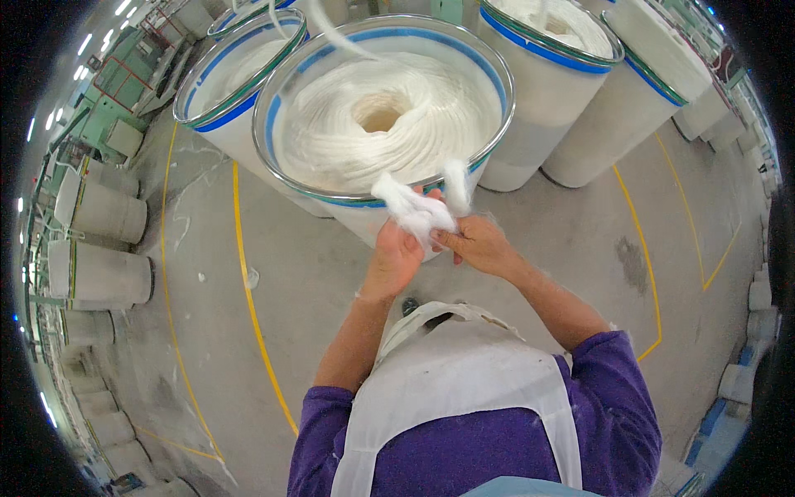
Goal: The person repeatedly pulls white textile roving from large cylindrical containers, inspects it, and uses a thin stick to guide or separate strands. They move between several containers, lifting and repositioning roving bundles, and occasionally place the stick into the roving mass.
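One soft white strand (421,214) sits by the can's near rim (331,196), cradled in my left hand (394,255), pinched by my right hand (480,243); likely featherlight, easily torn, best held loosely, full-width

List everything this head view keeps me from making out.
All in the head view:
Left hand: some fingers hidden behind the white fibre.
Front can: lower part partly covered by that hand and the right hand.
Raised strand: upper end cut off by the top edge.
Legs: hidden beneath the white apron.
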Action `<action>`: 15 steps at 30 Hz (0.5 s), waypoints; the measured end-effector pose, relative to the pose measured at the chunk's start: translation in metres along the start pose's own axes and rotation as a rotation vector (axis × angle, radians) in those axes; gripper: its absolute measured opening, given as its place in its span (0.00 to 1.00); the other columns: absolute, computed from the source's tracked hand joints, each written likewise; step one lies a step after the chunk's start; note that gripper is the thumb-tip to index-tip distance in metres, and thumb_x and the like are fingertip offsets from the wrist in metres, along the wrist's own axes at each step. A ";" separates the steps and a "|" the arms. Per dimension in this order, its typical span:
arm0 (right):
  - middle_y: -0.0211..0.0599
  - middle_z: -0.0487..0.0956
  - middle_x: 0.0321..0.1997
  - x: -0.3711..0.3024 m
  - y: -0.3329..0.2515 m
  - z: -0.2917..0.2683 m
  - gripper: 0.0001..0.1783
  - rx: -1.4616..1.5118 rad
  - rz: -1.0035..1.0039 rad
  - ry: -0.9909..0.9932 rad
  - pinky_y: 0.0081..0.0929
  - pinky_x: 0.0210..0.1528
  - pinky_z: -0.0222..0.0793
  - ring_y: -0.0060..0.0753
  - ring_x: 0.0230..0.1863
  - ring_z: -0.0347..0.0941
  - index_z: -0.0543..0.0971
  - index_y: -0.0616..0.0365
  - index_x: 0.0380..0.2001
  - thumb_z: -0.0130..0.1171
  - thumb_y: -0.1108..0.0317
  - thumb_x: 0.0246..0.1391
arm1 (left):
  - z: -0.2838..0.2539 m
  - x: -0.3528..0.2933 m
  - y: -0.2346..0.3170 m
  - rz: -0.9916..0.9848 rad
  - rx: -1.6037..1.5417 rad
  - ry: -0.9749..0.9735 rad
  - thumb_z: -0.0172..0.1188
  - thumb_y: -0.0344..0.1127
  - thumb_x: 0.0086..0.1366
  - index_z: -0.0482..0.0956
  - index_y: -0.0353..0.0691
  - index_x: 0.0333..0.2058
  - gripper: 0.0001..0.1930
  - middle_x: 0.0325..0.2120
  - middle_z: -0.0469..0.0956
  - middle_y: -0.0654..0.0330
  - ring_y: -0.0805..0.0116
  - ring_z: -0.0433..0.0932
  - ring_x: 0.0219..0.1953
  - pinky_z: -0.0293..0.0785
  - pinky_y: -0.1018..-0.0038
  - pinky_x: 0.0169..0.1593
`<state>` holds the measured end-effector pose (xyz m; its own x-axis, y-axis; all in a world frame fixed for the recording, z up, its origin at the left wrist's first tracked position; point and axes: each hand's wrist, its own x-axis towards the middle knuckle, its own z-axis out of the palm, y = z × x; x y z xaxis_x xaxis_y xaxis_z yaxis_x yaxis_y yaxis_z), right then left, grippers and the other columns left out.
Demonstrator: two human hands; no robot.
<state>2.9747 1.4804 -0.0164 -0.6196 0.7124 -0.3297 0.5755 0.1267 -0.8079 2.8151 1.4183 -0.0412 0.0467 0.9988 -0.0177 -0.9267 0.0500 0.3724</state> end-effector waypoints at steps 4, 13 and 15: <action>0.39 0.80 0.28 -0.007 -0.004 0.001 0.23 -0.226 -0.083 0.041 0.32 0.32 0.71 0.31 0.27 0.78 0.82 0.54 0.34 0.55 0.45 0.54 | 0.010 -0.003 -0.014 0.212 0.636 0.100 0.50 0.28 0.66 0.59 0.36 0.59 0.23 0.55 0.69 0.49 0.57 0.69 0.57 0.65 0.60 0.59; 0.40 0.76 0.46 -0.107 0.051 0.010 0.18 -0.446 -0.355 0.035 0.36 0.39 0.73 0.43 0.38 0.76 0.80 0.48 0.42 0.59 0.51 0.52 | 0.010 -0.001 -0.001 0.090 0.167 0.198 0.47 0.22 0.64 0.60 0.34 0.58 0.23 0.54 0.69 0.47 0.52 0.67 0.58 0.61 0.57 0.63; 0.39 0.77 0.43 -0.118 0.072 0.020 0.17 -0.542 -0.124 -0.087 0.38 0.38 0.73 0.43 0.36 0.77 0.80 0.48 0.40 0.55 0.51 0.55 | 0.013 -0.002 0.001 0.052 0.135 0.226 0.47 0.22 0.64 0.61 0.34 0.58 0.23 0.54 0.69 0.47 0.51 0.67 0.59 0.61 0.57 0.63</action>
<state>3.0786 1.3919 -0.0454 -0.7286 0.6130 -0.3055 0.6732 0.5586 -0.4846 2.8191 1.4165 -0.0291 -0.0981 0.9757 -0.1960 -0.8669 0.0129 0.4983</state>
